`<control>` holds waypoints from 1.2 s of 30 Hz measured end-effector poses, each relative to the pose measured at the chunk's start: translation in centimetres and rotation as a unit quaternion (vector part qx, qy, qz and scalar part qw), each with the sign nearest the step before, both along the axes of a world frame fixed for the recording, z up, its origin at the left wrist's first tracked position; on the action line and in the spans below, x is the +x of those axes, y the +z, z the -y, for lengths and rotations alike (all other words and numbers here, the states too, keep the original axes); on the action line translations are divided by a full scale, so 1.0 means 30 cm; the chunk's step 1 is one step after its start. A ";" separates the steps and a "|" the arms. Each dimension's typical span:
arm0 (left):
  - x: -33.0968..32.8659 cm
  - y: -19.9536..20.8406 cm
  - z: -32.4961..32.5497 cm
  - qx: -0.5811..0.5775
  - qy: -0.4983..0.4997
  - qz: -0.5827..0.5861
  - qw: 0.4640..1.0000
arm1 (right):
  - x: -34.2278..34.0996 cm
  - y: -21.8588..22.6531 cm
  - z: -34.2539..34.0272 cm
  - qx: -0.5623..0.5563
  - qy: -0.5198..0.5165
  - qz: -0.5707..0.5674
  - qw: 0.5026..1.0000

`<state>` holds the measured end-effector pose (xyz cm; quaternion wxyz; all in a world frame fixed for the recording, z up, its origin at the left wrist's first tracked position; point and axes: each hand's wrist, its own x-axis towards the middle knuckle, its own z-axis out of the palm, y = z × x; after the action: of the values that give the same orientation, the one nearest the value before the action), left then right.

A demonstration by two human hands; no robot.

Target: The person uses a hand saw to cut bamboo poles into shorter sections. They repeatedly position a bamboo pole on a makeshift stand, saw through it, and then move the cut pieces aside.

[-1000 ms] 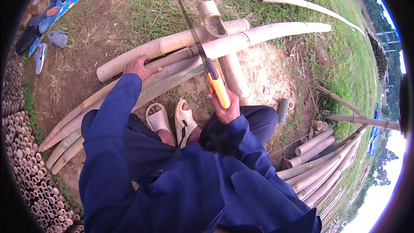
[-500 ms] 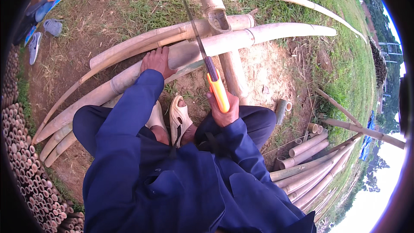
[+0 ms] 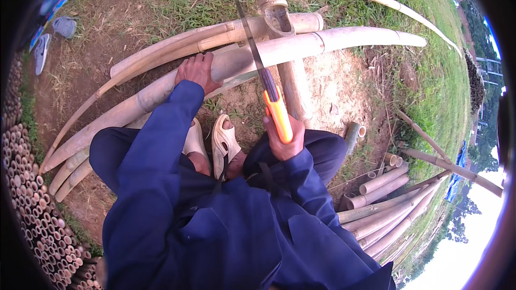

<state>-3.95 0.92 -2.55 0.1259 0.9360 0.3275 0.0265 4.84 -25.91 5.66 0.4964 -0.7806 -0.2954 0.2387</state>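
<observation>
Saw (image 3: pixel 246 29) across a bamboo pole (image 3: pixel 294 48)
The right hand (image 3: pixel 286 140) closes round the orange handle (image 3: pixel 278 114); the left hand (image 3: pixel 197 72), half curled, clasps the pole

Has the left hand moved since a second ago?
Yes. The left hand has moved rightward, closer to the notched bamboo support, and is now on the thick bamboo pole.

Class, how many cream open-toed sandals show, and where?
2, worn side by side: the cream left sandal, partly hidden behind the dark-blue left sleeve; the cream right sandal, showing more fully.
</observation>
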 end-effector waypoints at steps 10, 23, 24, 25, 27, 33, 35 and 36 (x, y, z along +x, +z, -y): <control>-0.009 0.004 -0.036 -0.012 -0.009 -0.025 1.000 | -0.183 0.177 0.400 -0.044 0.019 0.067 0.997; -0.011 0.038 -0.037 -0.050 -0.010 -0.073 0.996 | -0.194 0.201 0.421 -0.071 0.025 0.067 0.995; -0.005 0.036 -0.033 -0.051 -0.015 -0.072 0.996 | -0.175 0.188 0.420 -0.064 0.029 0.042 0.997; -0.001 0.033 -0.028 -0.045 -0.017 -0.072 0.996 | -0.155 0.186 0.377 -0.053 0.027 0.014 0.998; 0.003 0.023 -0.014 -0.053 -0.008 -0.080 0.995 | -0.078 0.144 0.230 -0.055 0.027 -0.022 0.998; -0.062 -0.045 -0.044 0.003 0.003 -0.020 1.000 | -0.045 -0.002 0.139 -0.015 0.020 -0.069 0.997; -0.007 -0.002 -0.063 -0.066 -0.021 -0.046 0.997 | -0.135 0.121 0.313 0.011 0.007 -0.024 1.000; -0.008 -0.023 -0.069 -0.055 -0.034 -0.035 0.997 | -0.170 0.130 0.430 0.002 0.016 0.004 1.000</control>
<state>-4.18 3.00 -3.26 0.1666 0.9387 0.3005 -0.0289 -0.27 -38.82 9.55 0.4926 -0.7758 -0.3105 0.2433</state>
